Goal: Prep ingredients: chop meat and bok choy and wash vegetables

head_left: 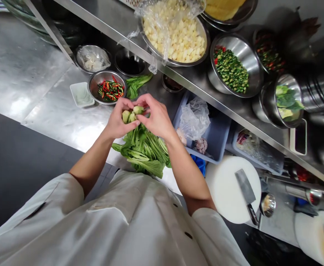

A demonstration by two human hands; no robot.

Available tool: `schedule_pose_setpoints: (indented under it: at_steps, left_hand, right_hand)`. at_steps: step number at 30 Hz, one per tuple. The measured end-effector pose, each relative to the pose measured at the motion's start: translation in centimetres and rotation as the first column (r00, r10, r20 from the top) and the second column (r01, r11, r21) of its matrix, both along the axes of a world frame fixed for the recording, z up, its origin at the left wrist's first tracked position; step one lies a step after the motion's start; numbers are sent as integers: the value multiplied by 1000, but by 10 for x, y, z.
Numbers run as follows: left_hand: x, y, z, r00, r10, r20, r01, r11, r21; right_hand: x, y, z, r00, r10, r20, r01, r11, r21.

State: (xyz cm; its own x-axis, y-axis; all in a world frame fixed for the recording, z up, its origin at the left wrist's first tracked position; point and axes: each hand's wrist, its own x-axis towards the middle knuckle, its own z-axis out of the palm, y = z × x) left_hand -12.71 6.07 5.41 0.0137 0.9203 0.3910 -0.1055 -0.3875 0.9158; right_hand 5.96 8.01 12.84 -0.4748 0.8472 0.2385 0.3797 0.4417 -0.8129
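Steel counter (51,92) holds leafy greens (145,147) (a kitchen, evidently).

Shiny metal counter (53,98); matt white cutting board (228,199).

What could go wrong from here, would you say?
The leafy greens reach the near edge of the counter, so some might slip off. The left hand and right hand are close to the chilli bowl; a bump could tip it. The cleaver has its handle past the white board's rim, where an arm might catch it.
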Motion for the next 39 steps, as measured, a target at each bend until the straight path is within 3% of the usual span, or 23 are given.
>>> schedule_pose_setpoints:
  at_steps: [3,6,8,11,13,16,20,24,26,28,32,35,39]
  left_hand:
    - [8,17,1,998,47,47,-48,999,19]
    - [-17,28,10,990,96,107,-100,995,28]
    - [-45,30,23,969,172,177,-192,976,103]
    - [-85,26,42,942,238,236,-291,931,221]
    - [-102,20,48,951,221,218,-274,928,254]
    - [-112,12,37,951,237,197,-279,934,225]
    - [-113,1,5,945,302,122,-317,940,128]
    - [-106,-3,-14,987,161,-7,-160,987,14]
    - [-92,0,-14,996,60,-67,-65,996,-64]
    - [-71,5,-9,995,-30,-100,18,993,-118]
    - [-19,17,5,987,-156,-30,152,983,-99]
    - [5,21,15,990,-127,66,131,989,-64]
    - [-9,20,26,998,-63,1,63,998,11]
  right_hand:
    - [0,0,-17,981,-36,-192,29,999,-40]
    - [20,6,-63,954,-242,-180,228,969,-95]
    - [32,9,-101,942,-333,35,334,928,-166]
    - [30,9,-152,856,-259,447,399,881,-254]
    - [19,7,-175,758,-230,610,462,850,-253]
    - [2,7,-192,668,-213,713,539,799,-266]
    - [3,20,-185,715,-170,678,486,818,-307]
    - [31,43,-144,869,-201,452,351,895,-277]
    - [46,50,-113,955,-158,250,218,948,-233]
    - [52,49,-80,989,-95,111,113,979,-169]
    - [38,28,-31,996,-76,-36,72,992,-107]
    - [22,19,-30,974,-86,-208,56,988,-146]
    - [22,41,-76,932,-174,-317,89,961,-263]
